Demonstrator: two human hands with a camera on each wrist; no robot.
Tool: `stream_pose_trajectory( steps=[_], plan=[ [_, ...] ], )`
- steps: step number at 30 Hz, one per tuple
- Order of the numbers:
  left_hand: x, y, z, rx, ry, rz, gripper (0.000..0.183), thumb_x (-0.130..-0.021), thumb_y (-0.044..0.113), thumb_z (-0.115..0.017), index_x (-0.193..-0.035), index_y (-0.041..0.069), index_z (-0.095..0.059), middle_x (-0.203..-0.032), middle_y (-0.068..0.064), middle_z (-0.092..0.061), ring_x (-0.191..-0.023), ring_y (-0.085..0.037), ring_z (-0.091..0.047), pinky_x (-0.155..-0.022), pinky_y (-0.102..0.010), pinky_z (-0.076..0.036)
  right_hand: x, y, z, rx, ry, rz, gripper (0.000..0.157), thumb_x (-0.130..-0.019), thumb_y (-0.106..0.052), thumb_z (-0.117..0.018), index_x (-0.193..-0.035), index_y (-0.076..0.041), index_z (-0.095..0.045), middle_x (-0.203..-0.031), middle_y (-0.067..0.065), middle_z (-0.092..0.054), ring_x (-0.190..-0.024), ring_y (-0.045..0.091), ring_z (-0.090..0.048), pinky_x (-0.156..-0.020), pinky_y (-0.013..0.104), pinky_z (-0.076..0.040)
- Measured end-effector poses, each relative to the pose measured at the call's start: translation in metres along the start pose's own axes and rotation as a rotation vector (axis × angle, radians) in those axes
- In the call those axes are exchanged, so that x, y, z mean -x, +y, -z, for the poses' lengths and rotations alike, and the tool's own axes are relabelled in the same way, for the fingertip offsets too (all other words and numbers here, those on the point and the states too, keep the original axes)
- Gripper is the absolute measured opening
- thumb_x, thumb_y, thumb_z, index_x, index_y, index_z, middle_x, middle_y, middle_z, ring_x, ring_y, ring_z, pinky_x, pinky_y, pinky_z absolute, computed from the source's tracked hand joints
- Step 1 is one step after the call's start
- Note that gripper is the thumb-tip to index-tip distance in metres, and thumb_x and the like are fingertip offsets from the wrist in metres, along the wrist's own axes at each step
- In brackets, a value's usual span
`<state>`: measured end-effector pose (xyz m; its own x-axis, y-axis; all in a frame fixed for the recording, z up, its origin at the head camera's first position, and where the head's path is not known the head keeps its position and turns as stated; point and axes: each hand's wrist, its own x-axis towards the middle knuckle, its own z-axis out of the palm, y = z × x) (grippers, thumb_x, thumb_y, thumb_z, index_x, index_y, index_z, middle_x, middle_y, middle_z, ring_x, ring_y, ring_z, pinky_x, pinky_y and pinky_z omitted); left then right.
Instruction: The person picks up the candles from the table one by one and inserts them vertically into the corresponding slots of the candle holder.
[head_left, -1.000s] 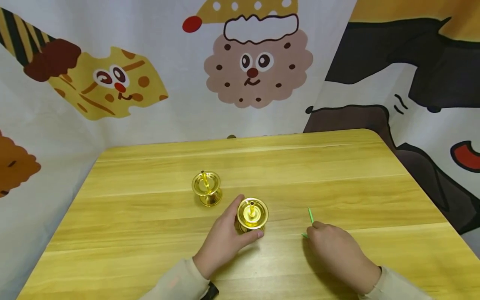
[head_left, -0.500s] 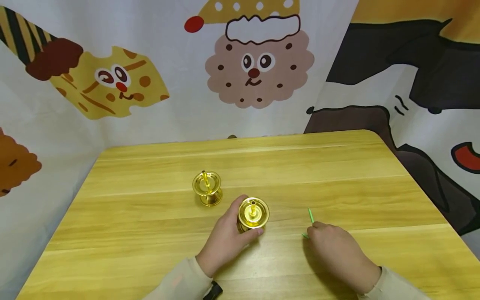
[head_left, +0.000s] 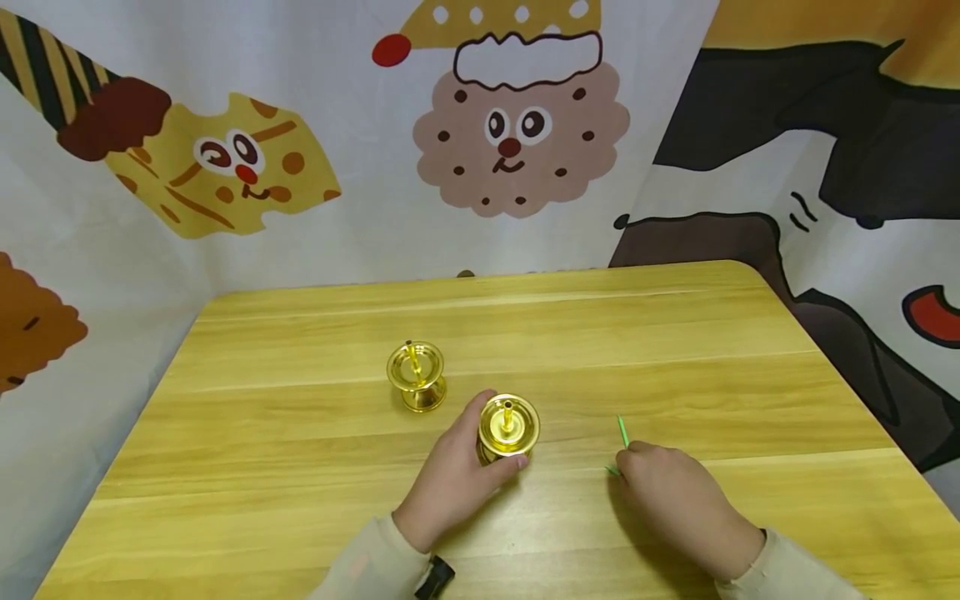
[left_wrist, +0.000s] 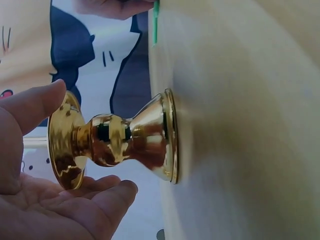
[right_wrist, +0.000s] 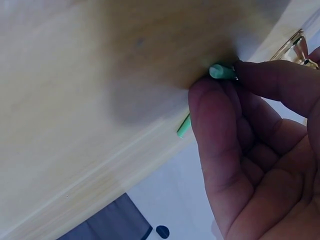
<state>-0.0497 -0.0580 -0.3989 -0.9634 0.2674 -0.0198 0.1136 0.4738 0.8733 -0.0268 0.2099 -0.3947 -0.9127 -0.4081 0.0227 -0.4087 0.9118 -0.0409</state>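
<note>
Head view: right hand [head_left: 678,504], lower right, pinches green stick [right_wrist: 223,73]; whether second green end [right_wrist: 184,126] belongs to it, we cannot tell. Left hand [head_left: 454,482], lower centre, curls round gold candlestick [head_left: 508,427]. Neither hand has visibly shifted; stick and candlestick stay apart. Right hand hides most of stick. Other candlestick [head_left: 423,395] stands left of centre on wooden table [head_left: 300,483]; printed cloth [head_left: 360,250] fills top.

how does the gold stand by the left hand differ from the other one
The near stand is held in the left hand; the far stand stands untouched. The near stand is closer and further right; the far stand is further back and to the left. Both are gold, with a dish on top, a thin tube rising from it and a flared base.
</note>
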Motion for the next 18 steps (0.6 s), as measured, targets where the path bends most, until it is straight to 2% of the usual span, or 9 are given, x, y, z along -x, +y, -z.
stream_pose_trajectory(
  steps=[12, 18],
  plan=[
    [-0.0001, 0.0005, 0.0002, -0.011, -0.009, 0.006, 0.085, -0.084, 0.031, -0.082, -0.153, 0.011, -0.037, -0.143, -0.013, -0.056, -0.131, -0.030, -0.052, -0.110, -0.056, -0.038, 0.0011, 0.0019, -0.0002, -0.031, 0.000, -0.020, 0.035, -0.085, -0.005, -0.076, -0.062, -0.015, -0.051, -0.061, -0.006, -0.041, -0.052, 0.007, -0.037, -0.043, 0.023, -0.035],
    [-0.0004, 0.0009, 0.0014, -0.008, -0.009, -0.004, 0.083, -0.084, 0.030, -0.082, -0.152, 0.012, -0.038, -0.141, -0.010, -0.057, -0.130, -0.029, -0.053, -0.109, -0.055, -0.039, 0.0006, 0.0031, 0.0005, -0.101, -0.021, -0.047, 0.032, -0.087, -0.008, -0.075, -0.063, -0.017, -0.055, -0.062, -0.008, -0.041, -0.055, 0.006, -0.037, -0.048, 0.024, -0.038]
  ],
)
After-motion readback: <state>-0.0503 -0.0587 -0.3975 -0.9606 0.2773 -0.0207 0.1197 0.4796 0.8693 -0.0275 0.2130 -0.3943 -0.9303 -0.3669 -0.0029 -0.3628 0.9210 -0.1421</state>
